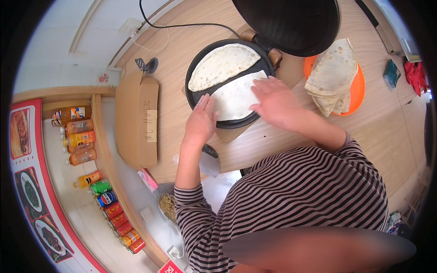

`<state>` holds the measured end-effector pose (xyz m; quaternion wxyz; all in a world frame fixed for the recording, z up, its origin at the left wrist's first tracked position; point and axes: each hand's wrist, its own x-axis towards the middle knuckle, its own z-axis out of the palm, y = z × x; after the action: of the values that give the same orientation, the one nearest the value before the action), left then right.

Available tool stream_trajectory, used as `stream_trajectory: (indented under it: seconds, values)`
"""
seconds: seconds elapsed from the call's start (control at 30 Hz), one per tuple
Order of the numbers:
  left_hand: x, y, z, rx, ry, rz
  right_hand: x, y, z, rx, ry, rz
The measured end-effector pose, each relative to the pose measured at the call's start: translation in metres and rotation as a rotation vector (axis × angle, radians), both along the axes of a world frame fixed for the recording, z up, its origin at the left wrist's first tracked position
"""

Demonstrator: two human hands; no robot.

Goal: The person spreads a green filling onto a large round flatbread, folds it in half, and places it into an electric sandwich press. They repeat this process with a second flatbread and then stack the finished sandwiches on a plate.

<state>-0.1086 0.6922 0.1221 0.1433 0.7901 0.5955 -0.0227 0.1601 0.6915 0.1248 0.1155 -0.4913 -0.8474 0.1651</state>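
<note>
A round black electric griddle (235,124) sits on the wooden counter with its lid (293,24) raised behind it. Two half-moon filled flatbreads lie in it. The farther flatbread (222,66) shows light brown spots; the nearer one (234,97) is paler. My left hand (202,119) touches the left end of the nearer flatbread, fingers extended. At its right end my right hand (271,100) rests with spread fingers, slightly blurred. Neither hand grips anything. To the right, folded cooked flatbreads (334,70) are stacked on an orange plate (358,92).
A cardboard box (136,123) stands left of the griddle, near a slotted spatula (140,64). A dark-handled blade (209,163) lies by the counter's front edge, beside my left forearm. Below is a bowl of chopped filling (167,206). A black cord (191,25) runs behind the griddle.
</note>
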Motion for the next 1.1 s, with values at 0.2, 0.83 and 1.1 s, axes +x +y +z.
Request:
stream_trajectory:
  seconds: [0.2,0.83,1.1]
  values:
    - [-0.033,0.006,0.030,0.443,-0.049,0.160,0.091,-0.009,0.033,0.487,0.785,-0.414]
    - [-0.055,-0.056,0.013,0.442,-0.232,0.354,0.184,0.182,0.155,-0.173,1.266,-0.320]
    - [-0.066,-0.102,-0.009,0.403,-0.311,0.442,0.066,0.138,0.193,-0.253,1.041,-0.086]
